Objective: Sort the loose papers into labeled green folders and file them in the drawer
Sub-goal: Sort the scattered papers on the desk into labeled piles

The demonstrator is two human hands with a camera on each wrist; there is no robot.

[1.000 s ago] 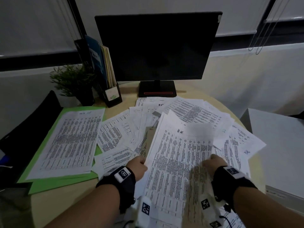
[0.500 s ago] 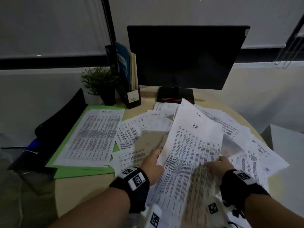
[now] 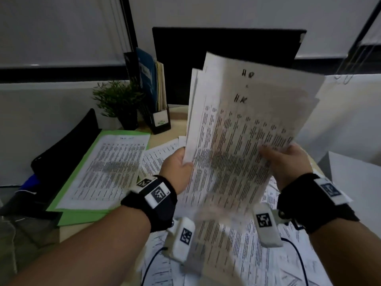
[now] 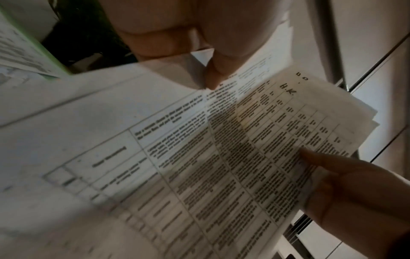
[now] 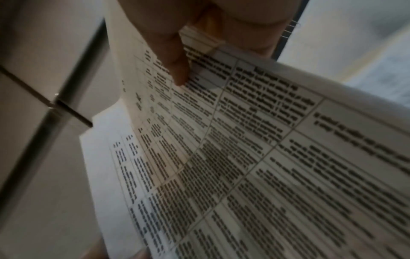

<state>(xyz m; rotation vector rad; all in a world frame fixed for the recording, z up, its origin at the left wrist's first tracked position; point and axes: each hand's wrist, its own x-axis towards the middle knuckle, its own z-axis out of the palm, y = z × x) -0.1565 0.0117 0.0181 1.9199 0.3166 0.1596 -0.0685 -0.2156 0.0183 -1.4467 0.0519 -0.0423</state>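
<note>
I hold a sheaf of printed papers upright above the desk, its top sheet marked "H.K." by hand. My left hand grips its left edge and my right hand grips its right edge. In the left wrist view the left thumb pinches the sheaf, with the right hand's fingers on the far edge. The right wrist view shows the right thumb pressed on the printed tables. A green folder lies open at the left with a printed sheet on it. More loose papers cover the desk below.
A dark monitor stands behind the sheaf. A small potted plant and a black file holder with booklets stand at the back left. A black chair back sits left of the desk. A white cabinet is at the right.
Both hands lifted the sheaf off the desk and tipped it upright in front of the monitor. The head view moved closer and turned left.
</note>
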